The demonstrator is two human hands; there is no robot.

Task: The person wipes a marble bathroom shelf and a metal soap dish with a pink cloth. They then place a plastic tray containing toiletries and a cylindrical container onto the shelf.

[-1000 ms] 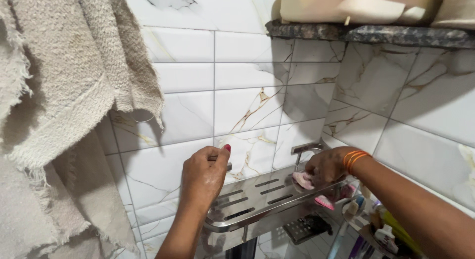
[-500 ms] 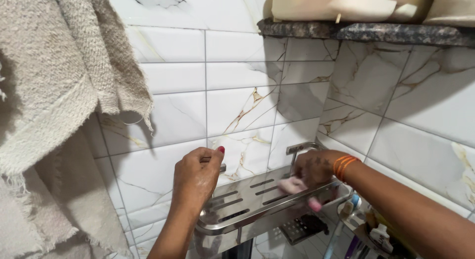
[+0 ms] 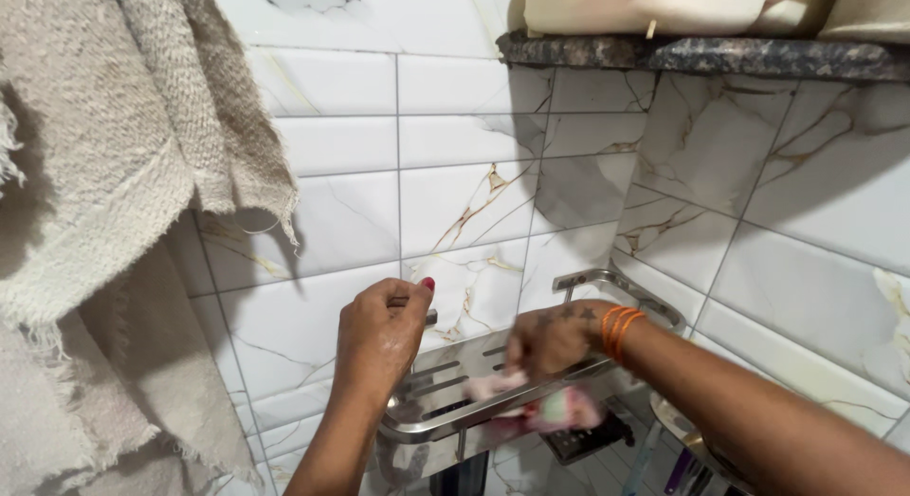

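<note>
A shiny steel corner shelf (image 3: 621, 289) with slots is fixed to the white marble-look tiles. My left hand (image 3: 379, 337) grips the shelf's back rail at its left end, thumb up. My right hand (image 3: 550, 339), with orange bangles at the wrist, presses a pink and white cloth (image 3: 540, 401) onto the middle of the shelf tray. The cloth is blurred and part of it hangs over the front rail.
A beige towel (image 3: 114, 202) hangs at the left, close to my left arm. A dark stone ledge (image 3: 701, 55) with cream tubs runs overhead at the right. Below the shelf sits a lower rack with bottles (image 3: 682, 463) and a dark object.
My right hand has slid the cloth from the shelf's right end leftward to its middle. My left hand has kept its hold on the rail.
</note>
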